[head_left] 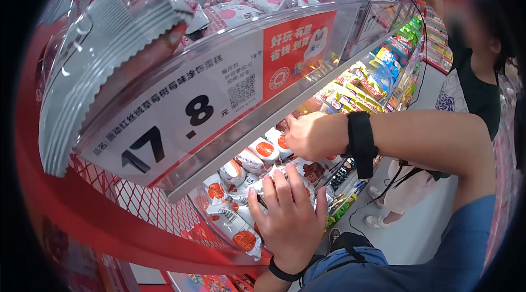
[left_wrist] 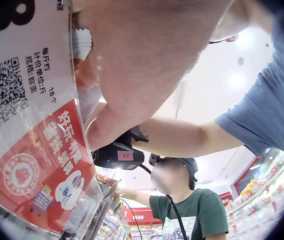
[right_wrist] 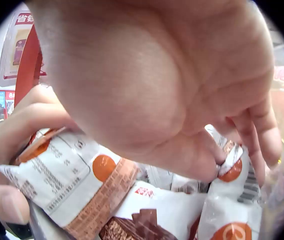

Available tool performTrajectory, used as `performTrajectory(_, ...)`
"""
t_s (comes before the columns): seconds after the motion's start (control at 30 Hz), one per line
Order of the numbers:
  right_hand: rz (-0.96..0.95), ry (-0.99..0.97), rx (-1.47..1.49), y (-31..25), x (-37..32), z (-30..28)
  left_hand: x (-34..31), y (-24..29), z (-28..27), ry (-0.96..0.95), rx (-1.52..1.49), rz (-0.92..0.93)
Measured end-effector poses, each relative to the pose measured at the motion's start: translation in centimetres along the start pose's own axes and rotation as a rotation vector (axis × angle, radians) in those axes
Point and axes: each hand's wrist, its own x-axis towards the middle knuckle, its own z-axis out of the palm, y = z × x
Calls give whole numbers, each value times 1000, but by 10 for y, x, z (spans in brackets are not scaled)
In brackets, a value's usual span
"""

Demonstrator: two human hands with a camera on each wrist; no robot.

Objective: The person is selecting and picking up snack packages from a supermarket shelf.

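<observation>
Packets (head_left: 235, 231): roughly eight in view under the price tag (head_left: 181, 111). Left hand (head_left: 287, 218) grips one; right hand (head_left: 309, 135) bends fingers over another, grasp unclear.

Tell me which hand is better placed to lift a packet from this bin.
Left, probably: the left hand grips a white packet, while the right hand reaches deeper under the upper bin, grip unclear.

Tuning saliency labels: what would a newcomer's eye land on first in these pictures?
The big black 17.8 on the price label of the clear upper bin, upper left in the head view, beside its red panel. Just below, the left hand grips a white packet with an orange dot. The right hand reaches in among the other packets a little above it.
</observation>
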Motion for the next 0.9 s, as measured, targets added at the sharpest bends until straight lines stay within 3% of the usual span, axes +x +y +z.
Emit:
performTrajectory(0.07, 22, -164, 103, 0, -3, -30, 0, 0, 0, 4, -8, -7)
performTrajectory(0.17, -139, 522, -51, 15, 1, -2, 1, 1, 0, 14, -37, -17)
performTrajectory(0.2, -179, 599, -119, 20, 8, -2, 1, 1, 0, 19, -48, -15)
performTrajectory(0.3, 224, 245, 419, 10, 32, -25, 0, 2, 2, 16, -48, -15)
performTrajectory(0.4, 86, 358, 231, 21, 43, -13, 1, 0, 1, 12, -49, -18)
performTrajectory(0.53, 174, 148, 141, 18, 44, -16, 1, 1, 0, 7, -60, -27)
performTrajectory(0.63, 151, 270, 292, 23, 43, -13, 1, 1, 0, -1, -57, -29)
performTrajectory(0.7, 80, 459, 242, 26, 41, -9, -1, 0, 0, -12, -50, -26)
performTrajectory(0.9, 138, 400, 274, 19, 49, -16, 0, 0, 0, 1, -34, -23)
